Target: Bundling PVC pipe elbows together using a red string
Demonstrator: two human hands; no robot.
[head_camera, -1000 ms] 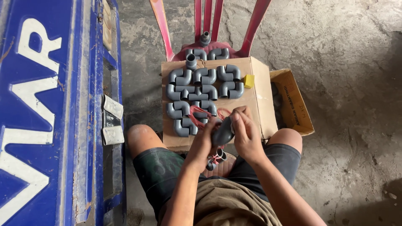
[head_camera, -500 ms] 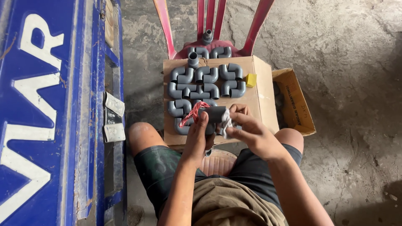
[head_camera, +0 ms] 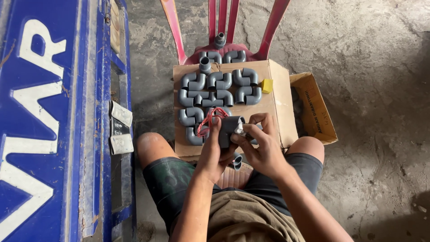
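Both hands have lifted slightly and moved forward since a second ago, bringing the grey pipe fitting (head_camera: pixel 229 130) up from the lap to the near edge of the cardboard box (head_camera: pixel 277 107). A seated person is looking down at their own knees. Their left hand (head_camera: pixel 214 154) is wrapping closed around the lower part of the fitting, gripping it upright. Their right hand (head_camera: pixel 264 145) is curling around its right side, with fingertips (head_camera: pixel 244 132) pinching at the fitting's open end, where something small and pale is showing. Thin red wires (head_camera: pixel 210 118) are looping out on the fitting's left side, above the left hand. On top of the box, many grey elbow fittings (head_camera: pixel 219 87) are lying in rows, and a small yellow block (head_camera: pixel 267 85) is sitting near the right edge. A red plastic chair (head_camera: pixel 224 27) is standing behind the box on the concrete floor (head_camera: pixel 367 54). A blue painted metal panel (head_camera: pixel 53 116) is filling the left side.
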